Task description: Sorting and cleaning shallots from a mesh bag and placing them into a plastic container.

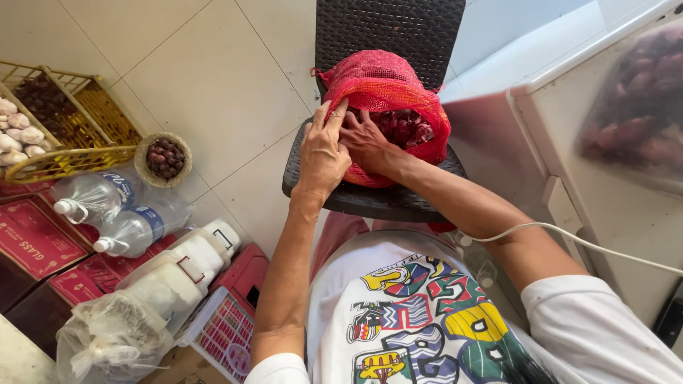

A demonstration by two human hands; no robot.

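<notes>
Both hands at red mesh sack (384, 89): L hand (324, 153) flat on rim, R hand (366, 142) inside

Both hands (345, 146) together, fingers bent.

Bare floor (213, 85) left of chair (384, 199); white cabinet (569, 163) blocks right.

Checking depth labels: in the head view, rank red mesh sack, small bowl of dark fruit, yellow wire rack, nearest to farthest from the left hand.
From the left hand:
1. Red mesh sack, touching it, on the dark woven chair just to the hand's right.
2. Small bowl of dark fruit, on the floor, off to the left.
3. Yellow wire rack, farther left, at the frame's edge.
</notes>
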